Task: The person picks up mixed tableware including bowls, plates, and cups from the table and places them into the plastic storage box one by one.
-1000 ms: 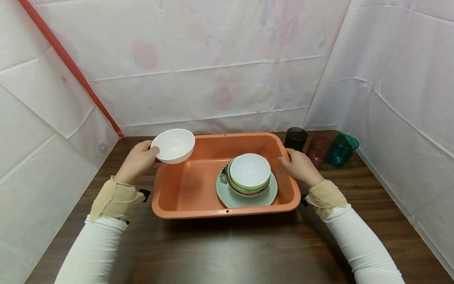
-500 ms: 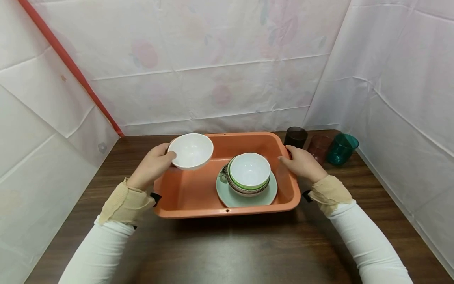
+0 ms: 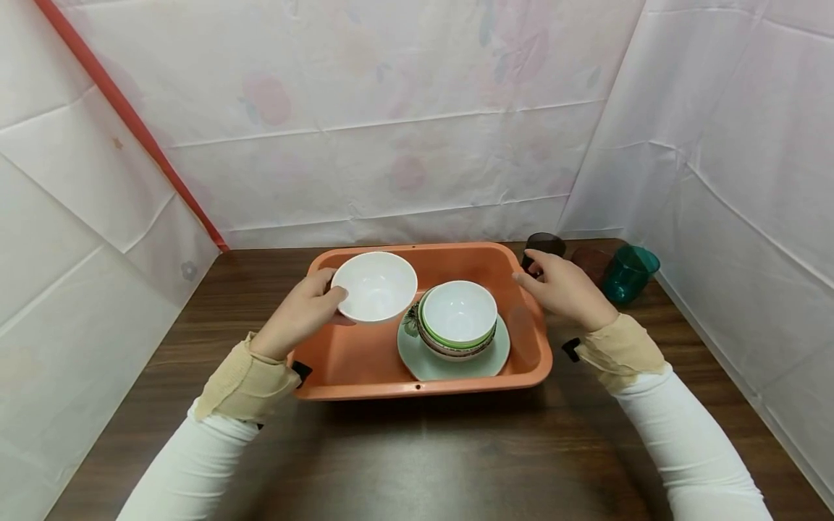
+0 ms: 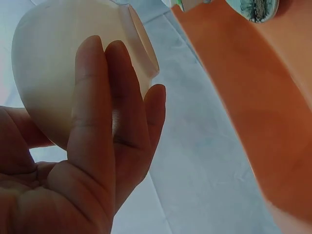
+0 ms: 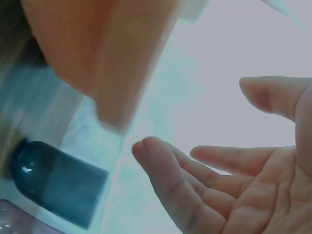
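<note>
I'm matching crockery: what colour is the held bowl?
The held bowl is white, clearest in the head view.

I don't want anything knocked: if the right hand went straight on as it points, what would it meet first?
Probably the tray, at the rim's far right corner; but depth is unclear, so the right hand might pass above it.

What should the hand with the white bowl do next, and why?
Probably the left hand should move its white bowl a bit right, over the bowl stack, then lower it. It holds that bowl up over the orange tub, and the stack's top bowl is white too, facing up.
</note>
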A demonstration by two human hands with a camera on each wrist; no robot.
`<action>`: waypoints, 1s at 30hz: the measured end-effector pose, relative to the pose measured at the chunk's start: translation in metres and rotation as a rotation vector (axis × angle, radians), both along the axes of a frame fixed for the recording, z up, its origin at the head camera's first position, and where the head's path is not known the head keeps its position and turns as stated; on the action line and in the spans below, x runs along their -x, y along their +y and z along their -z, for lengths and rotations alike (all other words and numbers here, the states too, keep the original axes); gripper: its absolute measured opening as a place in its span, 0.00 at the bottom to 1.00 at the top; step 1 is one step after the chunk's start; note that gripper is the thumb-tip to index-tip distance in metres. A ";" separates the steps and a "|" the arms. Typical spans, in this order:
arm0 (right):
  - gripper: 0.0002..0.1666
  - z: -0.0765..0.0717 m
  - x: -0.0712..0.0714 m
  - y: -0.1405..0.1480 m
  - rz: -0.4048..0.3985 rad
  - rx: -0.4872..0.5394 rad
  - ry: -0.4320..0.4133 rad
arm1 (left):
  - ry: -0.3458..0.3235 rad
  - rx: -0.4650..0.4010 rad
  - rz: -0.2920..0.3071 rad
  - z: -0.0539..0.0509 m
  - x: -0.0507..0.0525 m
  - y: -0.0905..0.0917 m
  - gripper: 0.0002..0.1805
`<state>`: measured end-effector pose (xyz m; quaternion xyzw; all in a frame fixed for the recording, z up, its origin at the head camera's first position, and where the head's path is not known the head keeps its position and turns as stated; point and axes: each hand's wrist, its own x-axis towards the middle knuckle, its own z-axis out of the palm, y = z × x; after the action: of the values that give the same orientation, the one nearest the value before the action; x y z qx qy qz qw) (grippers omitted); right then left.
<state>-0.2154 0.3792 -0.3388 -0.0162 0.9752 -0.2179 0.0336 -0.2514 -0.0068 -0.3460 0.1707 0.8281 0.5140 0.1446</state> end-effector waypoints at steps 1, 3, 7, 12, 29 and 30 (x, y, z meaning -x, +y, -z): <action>0.46 -0.002 -0.001 -0.002 -0.006 0.007 0.016 | 0.000 -0.003 0.004 0.000 0.000 0.001 0.23; 0.46 -0.006 -0.003 -0.007 -0.020 0.033 0.055 | -0.002 -0.012 0.015 0.001 -0.001 0.004 0.23; 0.40 -0.011 -0.005 -0.021 -0.050 0.107 0.125 | -0.012 -0.029 0.031 0.002 -0.003 0.010 0.24; 0.35 -0.015 -0.007 -0.042 -0.076 0.172 0.158 | -0.011 -0.019 0.053 0.001 -0.007 0.018 0.25; 0.19 -0.011 -0.006 -0.095 -0.321 0.245 0.136 | 0.013 -0.044 0.122 0.002 -0.022 0.039 0.22; 0.18 -0.010 -0.005 -0.097 -0.330 0.247 0.137 | 0.019 -0.043 0.128 0.002 -0.022 0.040 0.22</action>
<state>-0.2104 0.2827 -0.3286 -0.1944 0.9252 -0.3259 0.0003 -0.2292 0.0330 -0.3479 0.2312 0.8056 0.5197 0.1656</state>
